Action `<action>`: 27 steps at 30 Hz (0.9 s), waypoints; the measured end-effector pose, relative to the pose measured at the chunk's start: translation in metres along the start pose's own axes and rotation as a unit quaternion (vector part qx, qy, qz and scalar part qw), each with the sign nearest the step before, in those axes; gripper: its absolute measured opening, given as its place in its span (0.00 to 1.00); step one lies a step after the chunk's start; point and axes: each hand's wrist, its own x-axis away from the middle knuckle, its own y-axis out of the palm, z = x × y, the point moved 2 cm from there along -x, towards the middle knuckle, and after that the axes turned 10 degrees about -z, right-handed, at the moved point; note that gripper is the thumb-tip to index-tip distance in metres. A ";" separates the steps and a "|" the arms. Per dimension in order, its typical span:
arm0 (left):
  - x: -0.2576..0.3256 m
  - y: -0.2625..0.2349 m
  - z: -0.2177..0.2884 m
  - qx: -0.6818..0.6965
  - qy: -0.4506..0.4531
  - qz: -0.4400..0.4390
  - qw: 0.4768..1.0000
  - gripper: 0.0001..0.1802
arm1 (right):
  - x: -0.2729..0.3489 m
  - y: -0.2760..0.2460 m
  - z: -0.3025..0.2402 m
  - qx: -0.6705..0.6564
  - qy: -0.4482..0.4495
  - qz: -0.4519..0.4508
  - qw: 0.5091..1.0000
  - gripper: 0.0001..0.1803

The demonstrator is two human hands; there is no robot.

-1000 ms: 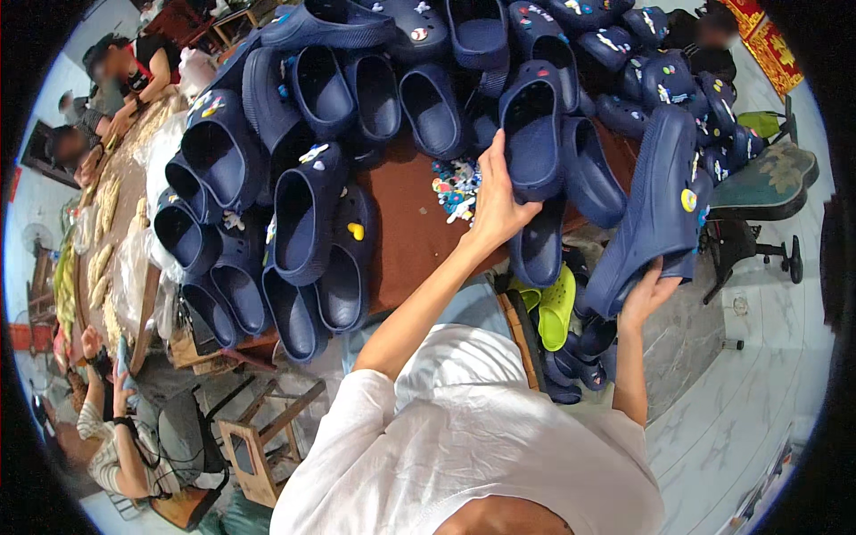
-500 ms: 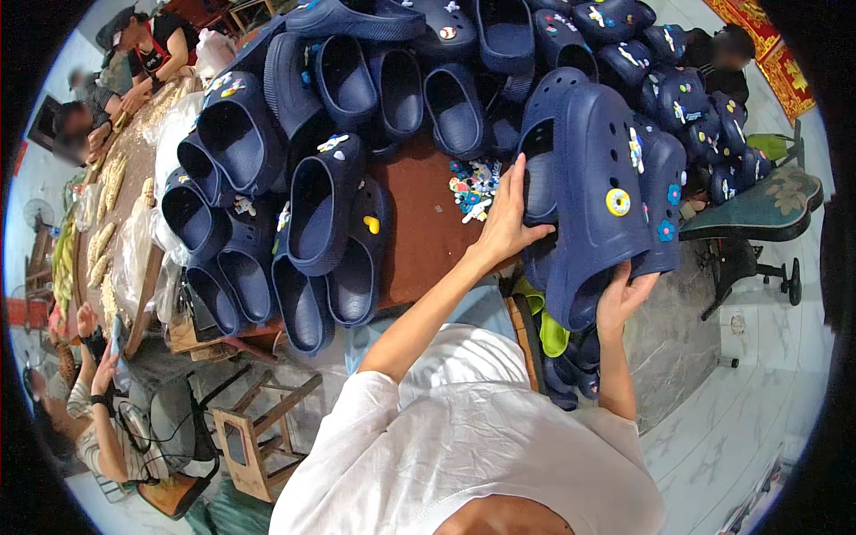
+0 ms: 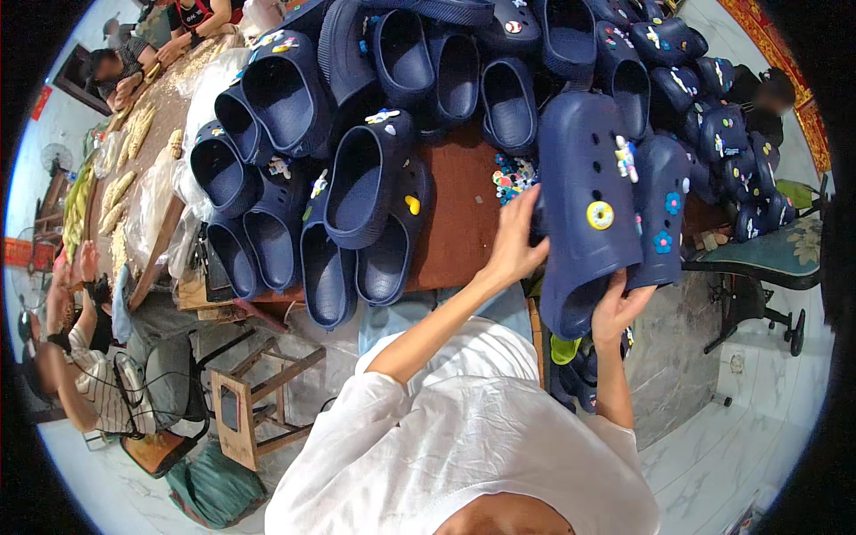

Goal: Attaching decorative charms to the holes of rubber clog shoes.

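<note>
Two navy clogs are held up side by side over the table's right front part. The larger-looking clog (image 3: 580, 178) has a yellow-and-white round charm and a white figure charm; the clog beside it (image 3: 662, 169) has blue flower charms. My right hand (image 3: 617, 310) grips both at their lower, open ends, the fingers partly hidden inside. My left hand (image 3: 515, 245) is at the left side of the nearer clog, thumb and fingers against its edge, fingertips partly hidden. Just beyond my left hand lies a pile of small colourful charms (image 3: 514, 174) on the brown tabletop (image 3: 455, 214).
Rows of navy clogs (image 3: 361, 192) stand at left and behind, and decorated clogs (image 3: 722, 129) are heaped at far right. A patterned ironing-board-like surface (image 3: 758, 259) is at right. A wooden stool (image 3: 236, 419) is at lower left. Other people sit around a corn-covered table (image 3: 160, 116).
My view has shifted, so the table and rows of clogs appear farther right. The held clogs have turned a little more upright, and both hands remain on them.
</note>
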 end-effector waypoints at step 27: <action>0.085 -0.082 0.079 -0.204 0.006 0.103 0.973 0.24 | 0.014 0.196 0.027 -0.045 0.030 -0.281 0.958 0.18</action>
